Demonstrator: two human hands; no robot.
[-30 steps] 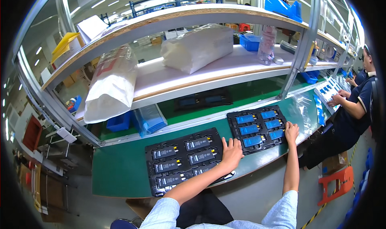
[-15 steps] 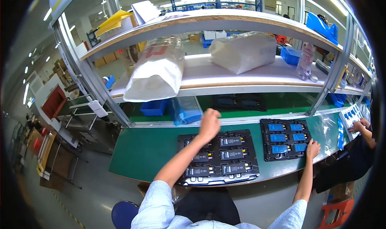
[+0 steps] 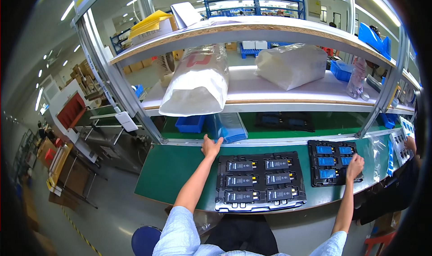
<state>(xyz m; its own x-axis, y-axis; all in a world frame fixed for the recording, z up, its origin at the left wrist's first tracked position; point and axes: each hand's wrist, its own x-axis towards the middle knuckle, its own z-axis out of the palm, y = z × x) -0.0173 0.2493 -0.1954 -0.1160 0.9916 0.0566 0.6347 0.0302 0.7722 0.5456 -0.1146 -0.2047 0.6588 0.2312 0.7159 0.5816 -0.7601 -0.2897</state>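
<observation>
My left hand (image 3: 210, 147) is at the back edge of the green bench, its thumb spread from the fingers, with nothing visible in it. It is beside a stack of clear-blue plastic sleeves (image 3: 233, 133). In front lies a black plastic tray (image 3: 261, 191) carrying several black flat batteries (image 3: 279, 178) with yellow-tipped connectors. Over the right side of a second black tray (image 3: 315, 181), my right hand (image 3: 355, 167) has its fingers curled together; whatever they may hold is hidden. That tray carries several batteries with blue faces (image 3: 326, 161). The hand blocks its near right slot.
Above the green bench (image 3: 180, 170) runs a shelf (image 3: 245, 103) bearing two large plastic bags and a clear bottle (image 3: 357, 78). Below it are a blue bin (image 3: 189, 123) and another dark tray (image 3: 283, 121). A co-worker's hand (image 3: 410, 144) is at the far right.
My left hand has moved left, off the space above the left tray, to beside the sleeves. My right hand has lifted from the tray's right edge, curling its fingers. The view has shifted slightly.
</observation>
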